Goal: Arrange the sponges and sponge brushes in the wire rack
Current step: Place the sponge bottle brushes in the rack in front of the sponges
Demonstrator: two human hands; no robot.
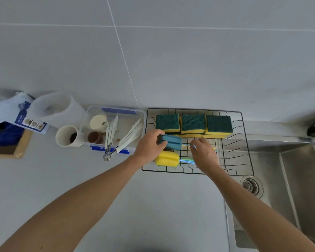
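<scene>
My left hand grips the blue brush head; right hand pinches its handle (axis along rack's front edge), behind the yellow brush.

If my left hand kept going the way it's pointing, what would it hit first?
Probably the left green-topped sponge at the back of the wire rack; the left hand grips the blue sponge brush just before it, though depth is unclear.

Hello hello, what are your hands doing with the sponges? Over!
Left hand grips blue sponge brush head. Right hand pinches its handle. Yellow sponge brush and three sponges already in wire rack. Nothing in the way.
</scene>
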